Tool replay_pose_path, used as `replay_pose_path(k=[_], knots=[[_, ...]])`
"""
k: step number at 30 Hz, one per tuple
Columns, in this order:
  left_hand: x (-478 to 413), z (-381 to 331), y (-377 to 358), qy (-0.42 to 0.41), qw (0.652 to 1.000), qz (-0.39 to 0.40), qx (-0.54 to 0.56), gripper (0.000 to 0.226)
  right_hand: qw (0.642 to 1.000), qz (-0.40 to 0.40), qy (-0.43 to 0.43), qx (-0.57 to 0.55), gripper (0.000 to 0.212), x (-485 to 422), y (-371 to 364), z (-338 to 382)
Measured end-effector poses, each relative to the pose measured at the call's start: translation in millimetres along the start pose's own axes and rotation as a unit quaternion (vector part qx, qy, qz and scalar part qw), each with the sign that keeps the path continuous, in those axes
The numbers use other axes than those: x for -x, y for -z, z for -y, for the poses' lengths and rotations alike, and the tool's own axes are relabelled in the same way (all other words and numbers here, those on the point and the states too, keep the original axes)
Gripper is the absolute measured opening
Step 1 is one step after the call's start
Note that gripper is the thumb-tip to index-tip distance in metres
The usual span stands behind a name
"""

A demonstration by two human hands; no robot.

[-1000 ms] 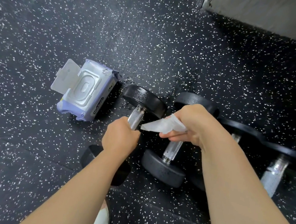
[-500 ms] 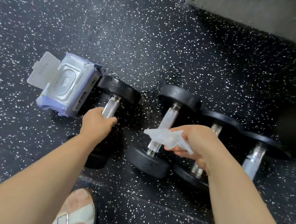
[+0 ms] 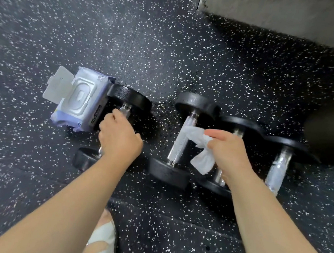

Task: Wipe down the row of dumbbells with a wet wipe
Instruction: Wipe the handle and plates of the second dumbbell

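While my left grip [image 3: 120, 138] is curled round the handle of the first dumbbell [image 3: 129, 98] on the floor [image 3: 170, 45], my right grip [image 3: 231, 153] pinches the wet wipe [image 3: 202, 162] just over the second dumbbell [image 3: 180, 144] (wipe bunched, spread it first). I'd wrap that handle, then do both heads.

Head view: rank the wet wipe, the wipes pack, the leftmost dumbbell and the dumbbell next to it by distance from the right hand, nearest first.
From the right hand:
1. Wet wipe, pinched in that hand.
2. Second dumbbell, just to its left.
3. Leftmost dumbbell, gripped by the left hand.
4. Wipes pack, far left, lid open.
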State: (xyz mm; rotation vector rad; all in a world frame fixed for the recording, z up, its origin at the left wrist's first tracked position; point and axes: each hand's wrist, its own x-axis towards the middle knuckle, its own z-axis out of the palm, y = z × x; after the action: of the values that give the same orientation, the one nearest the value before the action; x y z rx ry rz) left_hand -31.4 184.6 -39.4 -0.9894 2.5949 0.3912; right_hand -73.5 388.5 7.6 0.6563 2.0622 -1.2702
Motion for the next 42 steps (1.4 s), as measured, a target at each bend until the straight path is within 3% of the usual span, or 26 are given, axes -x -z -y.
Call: replay_pose_path(k=[2, 3, 6, 9, 11, 16, 21, 26, 29, 32, 35, 37, 42], knots=[[7.1, -12.3, 4.6, -0.068, 0.997, -0.041, 0.012, 0.049, 0.997, -0.027, 0.060, 0.027, 0.038, 0.5, -0.7, -3.3], [9.1, -16.4, 4.5, -0.091, 0.995, -0.026, 0.035, 0.042, 0.995, -0.039, 0.080, 0.037, 0.041, 0.0, -1.6, -4.2], [20.2, -26.7, 2.8, -0.081, 0.983, 0.122, 0.115, 0.044, 0.984, -0.057, 0.142, 0.093, 0.043, -7.6, -6.2, -8.9], [28.7, -24.2, -6.5, -0.070, 0.920, 0.344, 0.174, 0.080, 0.961, -0.074, 0.192, 0.187, 0.043, -19.1, -13.6, -17.6], [29.3, -16.2, -12.3, -0.078, 0.887, 0.424, 0.166, 0.107, 0.945, -0.087, 0.221, 0.226, 0.044, -25.0, -18.5, -17.9], [19.3, 4.4, -27.9, -0.117, 0.896, 0.411, 0.117, 0.134, 0.862, -0.100, 0.374, 0.328, 0.041, -45.7, -35.1, -12.7], [13.3, 9.3, -26.7, -0.116, 0.892, 0.418, 0.126, 0.137, 0.838, -0.091, 0.403, 0.355, 0.029, -52.4, -47.1, -24.1], [15.7, 8.1, -22.3, -0.119, 0.888, 0.423, 0.136, 0.135, 0.867, -0.115, 0.384, 0.296, 0.012, -55.2, -54.2, -30.1], [14.7, 8.5, -21.3, -0.123, 0.886, 0.423, 0.145, 0.133, 0.878, -0.109, 0.387, 0.261, 0.013, -53.3, -57.3, -32.5], [13.7, 8.7, -18.7, -0.122, 0.881, 0.429, 0.158, 0.128, 0.866, -0.032, 0.420, 0.269, 0.014, -37.4, -55.2, -49.1], [13.2, 6.1, -17.4, -0.126, 0.884, 0.424, 0.152, 0.105, 0.882, 0.060, 0.394, 0.252, 0.015, -28.3, -51.7, -61.2], [13.9, 5.2, -16.0, -0.123, 0.884, 0.424, 0.154, 0.094, 0.883, 0.080, 0.390, 0.248, 0.015, -27.8, -51.0, -62.5], [16.3, 5.5, -14.6, -0.111, 0.869, 0.440, 0.199, 0.098, 0.877, -0.045, 0.416, 0.236, 0.023, -49.1, -53.2, -43.2]])
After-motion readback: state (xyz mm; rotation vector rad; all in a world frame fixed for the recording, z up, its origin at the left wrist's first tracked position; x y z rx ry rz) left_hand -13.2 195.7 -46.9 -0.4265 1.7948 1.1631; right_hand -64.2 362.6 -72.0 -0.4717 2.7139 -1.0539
